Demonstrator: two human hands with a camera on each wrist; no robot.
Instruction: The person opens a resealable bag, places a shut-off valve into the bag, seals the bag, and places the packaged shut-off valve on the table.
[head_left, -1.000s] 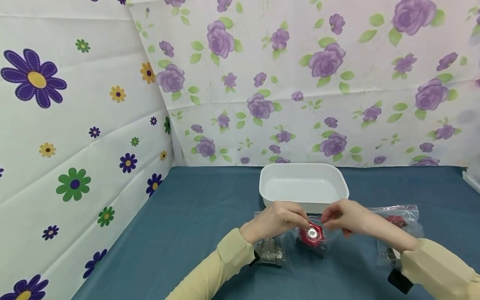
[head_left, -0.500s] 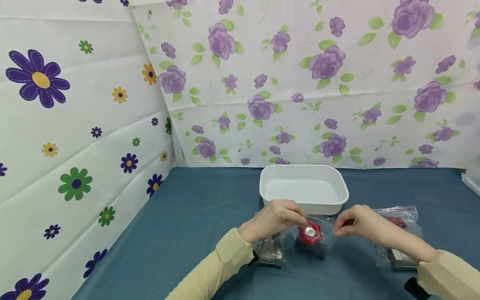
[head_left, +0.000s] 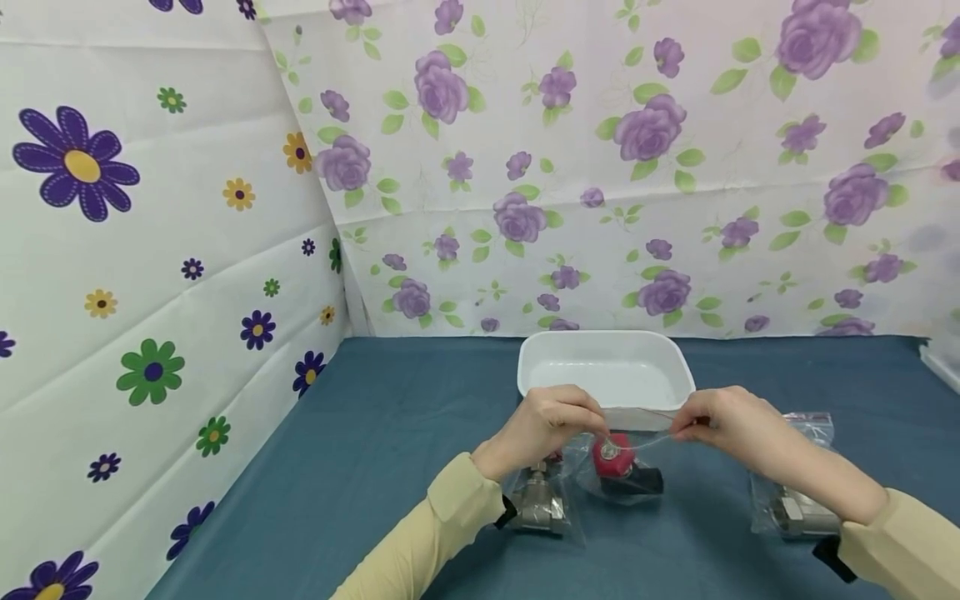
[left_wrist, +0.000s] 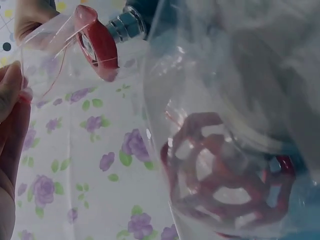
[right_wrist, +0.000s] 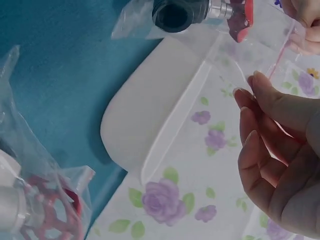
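Note:
Between my two hands stands a clear zip bag (head_left: 588, 479) holding a valve with a red handwheel (head_left: 613, 454) and a black body (head_left: 641, 481). My left hand (head_left: 551, 421) pinches the left side of the bag's mouth, near the handwheel. With thumb and fingertips, my right hand (head_left: 738, 433) pinches the right side of that mouth, which is stretched open between the hands. The right wrist view shows the black valve body's round opening (right_wrist: 172, 17) and the bag's red seal line (right_wrist: 277, 62).
Under my left wrist lies a bagged metal valve (head_left: 538, 507); another bagged metal valve (head_left: 804, 510) lies under my right forearm. A white rectangular tray (head_left: 607, 367) stands just behind the hands on the blue cloth (head_left: 390, 442). Flowered sheets (head_left: 480, 167) hang behind and left.
My right hand has moved right, away from the left, and taken the bag's edge. The bag's mouth has risen and widened, and the red handwheel has tipped, showing the black body.

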